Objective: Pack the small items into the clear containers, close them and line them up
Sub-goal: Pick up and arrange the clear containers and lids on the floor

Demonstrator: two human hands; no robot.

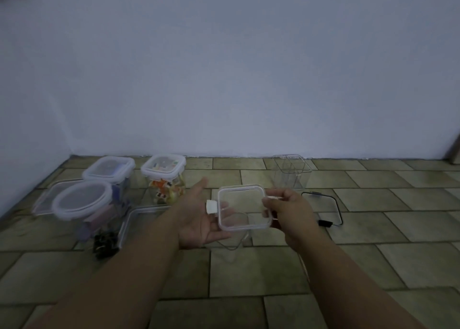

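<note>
A clear square lid (242, 208) with white clip tabs hangs above the tiled floor between my hands. My left hand (196, 219) lies palm up with straight fingers under the lid's left side. My right hand (286, 210) pinches the lid's right edge. An open, empty clear container (292, 170) stands behind the lid near the wall. Two closed square containers (109, 172) (164, 177) and a closed round one (83, 201) stand at the left, holding small items. A pile of black clips (104, 243) lies loose on the floor.
A flat clear lid with a black rim (322, 208) lies on the floor to the right. A shallow clear tray (139, 219) lies by the black clips, another (47, 199) behind the round container. The blue-white wall (249, 80) runs along the back.
</note>
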